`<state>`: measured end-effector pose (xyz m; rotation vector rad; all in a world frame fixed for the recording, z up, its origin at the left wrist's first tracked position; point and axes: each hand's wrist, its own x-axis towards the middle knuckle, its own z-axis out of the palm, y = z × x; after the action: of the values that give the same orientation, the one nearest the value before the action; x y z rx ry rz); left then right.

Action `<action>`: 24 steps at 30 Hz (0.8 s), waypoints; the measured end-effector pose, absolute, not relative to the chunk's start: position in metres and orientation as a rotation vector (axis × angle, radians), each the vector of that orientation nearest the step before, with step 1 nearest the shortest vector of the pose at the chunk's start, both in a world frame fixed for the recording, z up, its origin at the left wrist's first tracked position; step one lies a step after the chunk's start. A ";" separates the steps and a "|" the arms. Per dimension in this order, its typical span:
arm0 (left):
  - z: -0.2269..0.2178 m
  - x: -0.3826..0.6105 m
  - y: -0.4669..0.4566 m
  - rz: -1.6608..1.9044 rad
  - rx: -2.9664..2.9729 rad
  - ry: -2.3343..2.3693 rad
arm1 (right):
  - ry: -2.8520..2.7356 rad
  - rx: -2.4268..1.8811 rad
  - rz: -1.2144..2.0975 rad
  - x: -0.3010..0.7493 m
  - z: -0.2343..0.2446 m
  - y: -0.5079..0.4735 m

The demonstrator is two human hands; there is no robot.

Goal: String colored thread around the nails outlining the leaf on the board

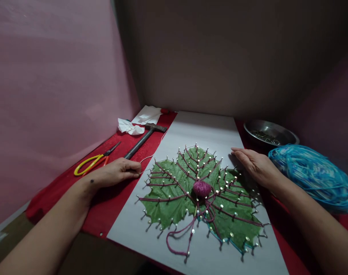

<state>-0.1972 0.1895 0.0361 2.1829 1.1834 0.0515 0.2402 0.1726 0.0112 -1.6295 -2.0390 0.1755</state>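
Note:
A green leaf [162, 206] lies on a white board [202, 130], ringed and crossed by several nails with purple yarn strung between them. A small purple yarn ball [202, 188] rests on the leaf's middle. My left hand [118, 172] lies at the board's left edge, fingers curled and pinched on a thin white thread. My right hand [252, 164] lies flat at the board's right edge, fingers stretched out, touching the leaf's upper right rim and holding nothing.
A hammer [143, 139], yellow-handled scissors [95, 162] and crumpled white paper [130, 127] lie on the red cloth [110, 206] at left. A metal bowl of nails [269, 133] and a blue yarn skein [309, 173] sit at right. Pink walls close in the sides.

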 end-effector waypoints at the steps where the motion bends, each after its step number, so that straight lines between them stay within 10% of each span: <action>1: 0.036 -0.197 0.190 0.049 2.193 1.182 | -2.038 -1.626 0.178 0.240 0.011 0.173; 24: 0.037 -0.196 0.186 0.083 2.246 1.154 | -2.039 -1.607 0.212 0.239 0.014 0.171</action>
<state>-0.1956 0.1858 0.0370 2.2461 1.1541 0.0829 0.2393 0.1710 0.0139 -1.6070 -2.0391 0.2121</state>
